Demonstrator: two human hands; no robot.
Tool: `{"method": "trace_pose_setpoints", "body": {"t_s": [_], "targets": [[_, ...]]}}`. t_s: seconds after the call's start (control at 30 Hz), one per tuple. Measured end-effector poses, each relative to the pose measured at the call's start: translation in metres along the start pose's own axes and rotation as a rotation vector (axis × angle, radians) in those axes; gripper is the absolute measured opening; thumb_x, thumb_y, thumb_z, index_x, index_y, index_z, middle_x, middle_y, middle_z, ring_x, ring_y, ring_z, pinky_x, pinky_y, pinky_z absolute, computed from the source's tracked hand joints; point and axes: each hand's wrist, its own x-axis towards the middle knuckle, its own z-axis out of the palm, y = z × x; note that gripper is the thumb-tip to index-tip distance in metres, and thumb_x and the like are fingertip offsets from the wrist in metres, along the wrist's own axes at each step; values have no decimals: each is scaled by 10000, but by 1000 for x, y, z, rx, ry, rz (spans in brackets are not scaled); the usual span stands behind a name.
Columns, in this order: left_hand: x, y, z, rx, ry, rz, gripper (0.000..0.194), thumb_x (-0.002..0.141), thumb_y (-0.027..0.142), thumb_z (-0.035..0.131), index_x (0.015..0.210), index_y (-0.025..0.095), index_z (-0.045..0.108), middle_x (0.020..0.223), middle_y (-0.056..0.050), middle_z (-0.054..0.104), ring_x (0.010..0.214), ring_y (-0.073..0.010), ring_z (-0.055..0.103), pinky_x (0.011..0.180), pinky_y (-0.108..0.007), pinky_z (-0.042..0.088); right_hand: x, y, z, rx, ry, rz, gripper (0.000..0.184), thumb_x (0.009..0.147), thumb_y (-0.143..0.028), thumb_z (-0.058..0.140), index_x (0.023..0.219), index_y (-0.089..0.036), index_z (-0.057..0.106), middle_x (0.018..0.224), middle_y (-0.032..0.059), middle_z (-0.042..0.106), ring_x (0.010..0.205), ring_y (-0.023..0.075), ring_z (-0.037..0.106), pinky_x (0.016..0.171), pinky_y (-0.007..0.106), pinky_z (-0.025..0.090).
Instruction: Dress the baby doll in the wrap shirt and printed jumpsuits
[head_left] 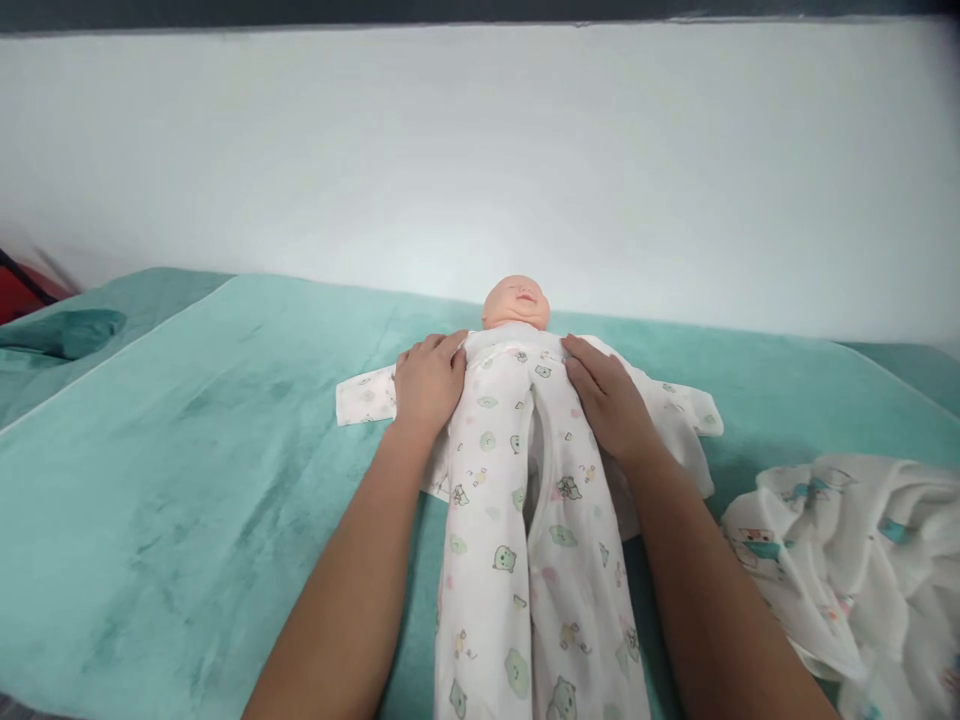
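A baby doll (515, 302) lies on its back on a teal blanket (187, 450), its head toward the wall. It wears a white sleepsuit (517, 520) printed with small animals, open down the front. My left hand (429, 382) rests on the suit at the doll's shoulder on the left side, fingers curled over the cloth edge. My right hand (609, 400) lies flat on the suit at the other shoulder, fingers stretched toward the neck. The suit's sleeves spread out to both sides. The doll's body is hidden under the cloth.
A crumpled white printed cloth (855, 570) lies at the right, close to my right forearm. A dark teal bundle (67, 332) sits at the far left edge. A white wall (480, 160) rises just behind the doll's head.
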Motion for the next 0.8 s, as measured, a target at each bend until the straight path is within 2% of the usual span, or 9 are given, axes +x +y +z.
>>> {"method": "trace_pose_setpoints", "body": {"t_s": [0.07, 0.13, 0.27, 0.33, 0.5, 0.6, 0.67, 0.73, 0.8], "targets": [[3, -4, 0, 66, -18, -61, 420, 965, 246, 377, 1306, 292, 618, 1230, -48, 688, 1132, -263, 616, 968, -409, 427, 6, 11, -1, -133, -13, 28, 480, 1003, -386, 290, 1386, -248, 546, 1463, 68, 547, 1398, 289, 432, 1172, 598, 200], [5, -8, -1, 102, -13, -126, 422, 955, 229, 368, 1277, 284, 635, 1187, -55, 704, 1095, -264, 632, 932, -397, 428, 11, 22, -4, -260, -22, 133, 494, 992, -352, 275, 1363, -222, 575, 1401, 95, 599, 1338, 316, 493, 1149, 619, 214], [6, -13, -4, 120, 7, -219, 392, 945, 215, 352, 1175, 264, 666, 1056, -61, 732, 1013, -268, 658, 845, -374, 420, 15, 35, -11, -355, 11, 360, 498, 943, -290, 308, 1306, -198, 637, 1262, 124, 682, 1157, 339, 614, 1032, 545, 398], [5, -14, -5, 115, 11, -225, 379, 944, 217, 350, 1149, 261, 666, 1043, -60, 732, 1000, -268, 660, 824, -366, 411, 15, 39, -11, -342, 68, 369, 490, 905, -240, 340, 1279, -212, 655, 1238, 114, 694, 1135, 337, 622, 989, 518, 437], [4, -12, -6, 118, 7, -221, 346, 949, 240, 342, 1069, 261, 665, 1005, -51, 731, 962, -267, 662, 801, -364, 397, 14, 39, -6, -164, 226, 257, 440, 836, -183, 404, 1153, -215, 708, 1177, 98, 710, 1129, 305, 622, 988, 484, 462], [4, -12, -4, 142, 8, -215, 329, 951, 245, 337, 1019, 246, 659, 989, -57, 727, 953, -267, 661, 803, -370, 393, 12, 18, -11, 68, 290, 163, 366, 858, -224, 462, 1140, -233, 696, 1196, 62, 704, 1137, 259, 626, 1009, 444, 469], [4, -14, -3, 159, 18, -203, 328, 953, 250, 331, 997, 236, 655, 991, -63, 726, 961, -270, 661, 806, -376, 393, 12, -8, -13, 188, 244, 72, 320, 891, -288, 494, 1150, -252, 679, 1210, 41, 700, 1130, 237, 634, 1006, 424, 479], [4, -16, -1, 171, 27, -190, 333, 956, 256, 323, 986, 226, 653, 990, -69, 727, 963, -272, 662, 808, -381, 395, 17, -41, -10, 185, 86, -20, 321, 920, -338, 492, 1181, -258, 661, 1245, 39, 687, 1144, 234, 626, 1008, 423, 477], [4, -18, 0, 178, 29, -184, 345, 961, 264, 312, 989, 216, 652, 983, -79, 728, 958, -276, 665, 813, -390, 399, 29, -74, 1, 29, -142, -111, 357, 927, -349, 493, 1237, -243, 636, 1304, 54, 659, 1203, 249, 589, 1033, 435, 450]]}}
